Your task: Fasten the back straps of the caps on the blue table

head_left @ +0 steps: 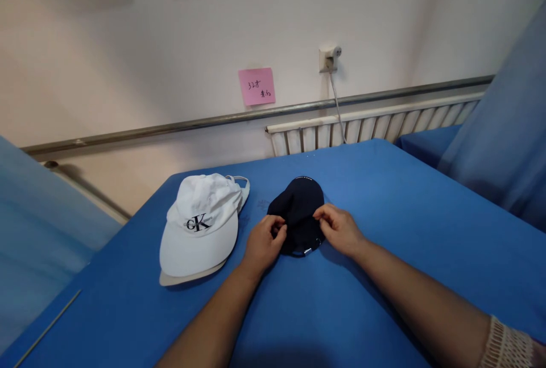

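Observation:
A black cap (302,209) lies on the blue-covered table (384,197), its brim toward the wall and its strap side toward me. My left hand (265,241) pinches the cap's left side, thumb and forefinger curled at the fabric. On the opposite side, my right hand (339,229) has its thumb and fingertips closed on the cap's right edge. To the left sits a white cap (199,243) with a black "CK"-like logo, stacked over another cap whose beige brim (191,278) peeks out below.
Behind the table are a white radiator (367,128), a metal rail (191,124) and a plugged-in socket (328,61) with a hanging cord. A pink note (256,87) is stuck on the wall. Blue curtains hang at the left (42,214) and right (499,118). A thin rod (48,328) lies front left.

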Tool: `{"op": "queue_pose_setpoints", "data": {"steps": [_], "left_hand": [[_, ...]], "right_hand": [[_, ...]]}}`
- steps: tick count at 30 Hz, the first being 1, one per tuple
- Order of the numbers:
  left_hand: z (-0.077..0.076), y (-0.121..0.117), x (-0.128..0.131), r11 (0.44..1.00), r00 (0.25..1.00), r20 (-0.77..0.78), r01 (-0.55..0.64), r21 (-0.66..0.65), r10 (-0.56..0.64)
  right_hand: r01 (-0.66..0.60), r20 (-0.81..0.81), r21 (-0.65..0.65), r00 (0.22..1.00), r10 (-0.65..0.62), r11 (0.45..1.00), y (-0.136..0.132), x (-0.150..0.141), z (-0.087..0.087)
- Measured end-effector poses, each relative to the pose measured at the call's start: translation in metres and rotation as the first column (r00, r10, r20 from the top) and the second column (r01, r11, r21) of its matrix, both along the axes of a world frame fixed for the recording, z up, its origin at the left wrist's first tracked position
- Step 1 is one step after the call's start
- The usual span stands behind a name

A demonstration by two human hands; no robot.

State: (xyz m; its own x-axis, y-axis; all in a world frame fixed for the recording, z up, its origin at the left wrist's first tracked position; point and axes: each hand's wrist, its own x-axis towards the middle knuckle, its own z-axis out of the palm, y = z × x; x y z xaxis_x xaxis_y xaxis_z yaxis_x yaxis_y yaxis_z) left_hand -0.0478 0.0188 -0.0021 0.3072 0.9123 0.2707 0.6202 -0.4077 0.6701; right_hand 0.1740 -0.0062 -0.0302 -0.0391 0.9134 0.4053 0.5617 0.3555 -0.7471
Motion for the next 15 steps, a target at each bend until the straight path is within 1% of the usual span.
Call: {"op": "queue_pose_setpoints", "data": {"steps": [2, 4, 7, 10, 13, 15], "left_hand": [[-0.004, 0.003, -0.002, 0.999, 0.994, -0.107, 0.034, -0.019, -0.036], [-0.006, 0.003, -0.002, 0.998, 0.974, -0.216, 0.067, 0.000, -0.065], [-0.006, 0.001, -0.002, 0.998, 0.957, -0.285, 0.068, 0.010, -0.062], [-0.005, 0.003, -0.005, 1.000, 0.956, -0.291, 0.031, -0.003, -0.031], [-0.004, 0.007, -0.011, 0.999, 0.960, -0.278, 0.017, -0.047, -0.029], [-0.003, 0.008, -0.014, 0.995, 0.959, -0.279, 0.020, -0.093, -0.046]], "right_hand": [[-0.124, 0.069, -0.049, 0.989, 0.127, 0.991, -0.003, -0.006, 0.001], [-0.163, 0.137, -0.141, 0.974, 0.182, 0.977, -0.004, -0.011, 0.002], [-0.108, 0.211, -0.216, 0.965, 0.154, 0.971, -0.002, -0.013, 0.002], [-0.047, 0.279, -0.223, 0.954, 0.109, 0.974, 0.001, -0.012, 0.001], [0.004, 0.339, -0.227, 0.938, 0.075, 0.974, 0.003, -0.011, 0.001], [0.020, 0.383, -0.264, 0.920, 0.086, 0.964, 0.003, -0.010, 0.001]]}}
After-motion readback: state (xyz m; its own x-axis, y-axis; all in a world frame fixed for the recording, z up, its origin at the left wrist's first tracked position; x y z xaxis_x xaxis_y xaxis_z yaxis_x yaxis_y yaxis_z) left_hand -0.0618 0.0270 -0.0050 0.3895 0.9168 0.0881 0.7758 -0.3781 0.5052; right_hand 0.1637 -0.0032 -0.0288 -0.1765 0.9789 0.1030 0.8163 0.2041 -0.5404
